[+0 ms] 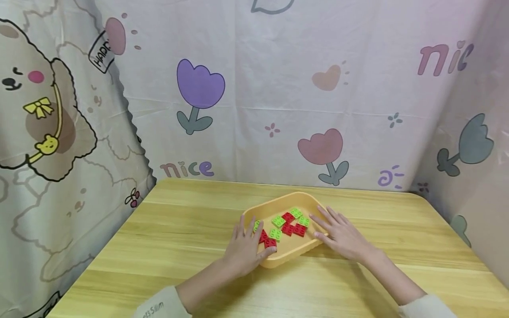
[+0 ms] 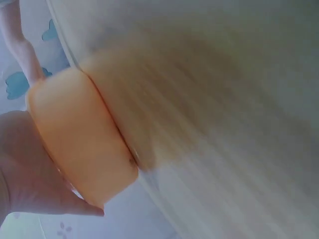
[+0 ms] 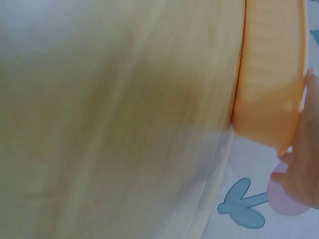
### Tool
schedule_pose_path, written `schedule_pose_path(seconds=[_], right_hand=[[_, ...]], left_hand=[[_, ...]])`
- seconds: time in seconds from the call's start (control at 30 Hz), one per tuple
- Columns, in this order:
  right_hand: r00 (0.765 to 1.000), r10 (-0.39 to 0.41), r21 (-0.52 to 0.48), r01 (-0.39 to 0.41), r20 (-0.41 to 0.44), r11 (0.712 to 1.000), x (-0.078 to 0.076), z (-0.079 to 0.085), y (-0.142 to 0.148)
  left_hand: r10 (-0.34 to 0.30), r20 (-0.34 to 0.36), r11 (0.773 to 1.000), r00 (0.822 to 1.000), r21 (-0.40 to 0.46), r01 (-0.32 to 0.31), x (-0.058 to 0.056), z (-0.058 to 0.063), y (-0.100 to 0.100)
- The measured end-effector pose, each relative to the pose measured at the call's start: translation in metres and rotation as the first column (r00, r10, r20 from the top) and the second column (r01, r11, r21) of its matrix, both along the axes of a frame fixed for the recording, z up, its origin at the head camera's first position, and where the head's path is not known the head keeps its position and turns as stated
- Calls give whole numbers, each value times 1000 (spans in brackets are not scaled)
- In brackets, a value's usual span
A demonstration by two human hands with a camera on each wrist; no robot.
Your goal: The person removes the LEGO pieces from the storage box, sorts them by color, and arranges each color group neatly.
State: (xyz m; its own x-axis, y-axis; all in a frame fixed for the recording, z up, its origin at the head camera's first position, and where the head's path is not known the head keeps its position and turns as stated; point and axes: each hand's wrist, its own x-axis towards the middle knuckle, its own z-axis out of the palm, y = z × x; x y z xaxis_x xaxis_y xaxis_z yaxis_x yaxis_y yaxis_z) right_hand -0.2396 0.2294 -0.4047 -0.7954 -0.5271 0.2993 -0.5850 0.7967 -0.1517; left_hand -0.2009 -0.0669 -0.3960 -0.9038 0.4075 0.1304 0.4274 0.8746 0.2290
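Observation:
A shallow yellow-orange tray sits at an angle on the wooden table. Inside lie several red toy bricks and several lime-green toy bricks, loosely scattered. My left hand lies over the tray's left end with spread fingers, partly covering bricks there. At the right end, my right hand reaches across the rim with extended fingers. From the left wrist, the tray's outer wall shows beside the left hand. The right wrist view has the right hand along the rim of the tray.
The wooden table extends around the tray on all sides. Behind it hangs a pale printed curtain with tulips and lettering, and more printed cloth drapes along the left.

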Motion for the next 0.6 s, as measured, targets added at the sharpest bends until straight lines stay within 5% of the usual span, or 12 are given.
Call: schedule_pose_path(seconds=[0.23, 0.4, 0.6], right_hand=[[993, -117, 5, 117, 25, 993, 18, 1, -15], [980, -194, -15, 195, 52, 981, 30, 3, -29], [979, -194, -27, 196, 56, 980, 33, 7, -33]], left_hand=[[-119, 76, 991, 990, 77, 113, -24, 1, -19], [-200, 82, 979, 976, 49, 196, -43, 1, -35], [-230, 93, 973, 969, 41, 227, -50, 2, -42]])
